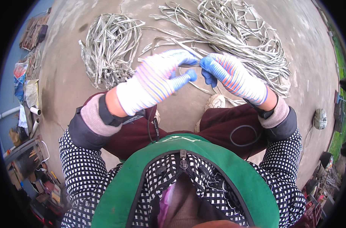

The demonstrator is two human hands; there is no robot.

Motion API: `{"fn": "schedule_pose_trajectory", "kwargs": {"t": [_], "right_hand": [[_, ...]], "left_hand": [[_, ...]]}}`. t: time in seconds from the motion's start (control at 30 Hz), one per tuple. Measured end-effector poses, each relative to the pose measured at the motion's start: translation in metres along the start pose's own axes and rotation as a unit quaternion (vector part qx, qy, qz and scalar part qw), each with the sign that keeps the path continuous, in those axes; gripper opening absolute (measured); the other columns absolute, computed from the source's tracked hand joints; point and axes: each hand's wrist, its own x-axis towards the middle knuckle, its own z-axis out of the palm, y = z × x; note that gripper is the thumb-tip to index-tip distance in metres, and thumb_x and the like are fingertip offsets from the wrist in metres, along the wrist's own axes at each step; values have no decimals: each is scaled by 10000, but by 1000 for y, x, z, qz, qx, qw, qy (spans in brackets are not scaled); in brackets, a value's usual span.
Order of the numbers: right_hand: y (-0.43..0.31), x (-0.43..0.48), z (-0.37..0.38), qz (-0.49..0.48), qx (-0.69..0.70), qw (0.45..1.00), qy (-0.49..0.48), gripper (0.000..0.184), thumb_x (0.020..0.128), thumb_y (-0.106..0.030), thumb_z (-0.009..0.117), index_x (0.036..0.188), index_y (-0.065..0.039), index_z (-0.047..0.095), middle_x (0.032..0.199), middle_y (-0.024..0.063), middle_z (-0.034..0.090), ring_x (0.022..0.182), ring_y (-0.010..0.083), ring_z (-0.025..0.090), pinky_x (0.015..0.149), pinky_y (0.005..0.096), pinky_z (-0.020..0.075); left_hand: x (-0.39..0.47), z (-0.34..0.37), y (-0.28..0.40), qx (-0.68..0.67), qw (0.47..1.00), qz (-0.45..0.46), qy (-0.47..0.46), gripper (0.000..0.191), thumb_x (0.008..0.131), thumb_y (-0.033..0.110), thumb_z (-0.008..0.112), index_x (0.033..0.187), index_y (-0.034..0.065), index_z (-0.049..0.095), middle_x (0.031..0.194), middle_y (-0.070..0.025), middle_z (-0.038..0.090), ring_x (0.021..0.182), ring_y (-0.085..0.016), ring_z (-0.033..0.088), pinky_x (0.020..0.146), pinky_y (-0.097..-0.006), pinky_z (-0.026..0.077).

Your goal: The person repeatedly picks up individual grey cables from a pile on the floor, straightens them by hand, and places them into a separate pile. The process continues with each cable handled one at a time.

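My right hand (232, 77), in a striped knit glove with blue fingers, pinches a narrow silvery plastic strip (187, 48) between thumb and forefinger. Facing it is my left hand (153, 78), gloved alike, its fingertips against the strip beside the right fingertips. The left thumb stands apart from the fingers; whether the curled fingers grip the strip is hidden. Beyond the right hand, a large spread of loose strips (232, 37) covers the concrete floor. A rounder heap of knotted strips (108, 48) lies beyond my left hand.
My shoe (215, 102) is on the concrete floor (173, 109) below my hands. A thin cable (244, 126) loops over my right thigh. Far right sits a wound ball of strip (320, 118). Along the left edge are bundled sticks (31, 32), white pipes (35, 111) and assorted clutter.
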Motion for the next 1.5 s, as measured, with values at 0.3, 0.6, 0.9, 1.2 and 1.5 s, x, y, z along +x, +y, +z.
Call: {"fn": "schedule_pose_trajectory", "kwargs": {"t": [0.3, 0.6, 0.9, 1.2, 1.5], "right_hand": [[-1, 11, -2, -201, -407, 890, -41, 141, 898, -207, 587, 875, -68, 583, 700, 129, 555, 669, 334, 576, 601, 404, 459], [-22, 4, -4, -326, -399, 855, -57, 116, 799, -171, 659, 822, -74, 599, 701, 96, 565, 647, 317, 579, 577, 411, 449], [-21, 3, -20, -266, -400, 873, -80, 139, 843, -212, 629, 820, -75, 625, 670, 120, 570, 610, 348, 567, 555, 423, 456], [0, 10, -12, 88, -236, 968, 19, 316, 958, -326, 565, 858, -42, 660, 555, 13, 540, 499, 103, 515, 498, 294, 432], [11, 13, -15, 25, -125, 991, -41, 338, 990, -370, 502, 1022, -65, 645, 745, 0, 603, 644, 71, 539, 579, 252, 457]], "left_hand": [[9, -4, 1, -8, 946, -187, -264, 431, 852, 426, 699, 1079, 60, 679, 630, -38, 555, 563, -123, 520, 537, -301, 425], [-7, -9, 3, -233, 946, -128, -186, 242, 929, 238, 606, 1039, 53, 718, 819, -45, 705, 718, -105, 634, 684, -275, 523], [-2, -14, -4, -258, 935, -145, -195, 252, 946, 200, 563, 1082, 31, 691, 775, -33, 688, 635, -106, 605, 601, -264, 511], [5, -8, -13, 37, 999, -24, 3, 572, 784, 178, 775, 1303, 94, 550, 997, -84, 671, 544, -99, 556, 549, -259, 471], [19, -49, -67, 121, 991, 29, -37, 369, 795, -34, 509, 1106, 81, 670, 912, -84, 667, 760, -201, 640, 688, -298, 519]]}}
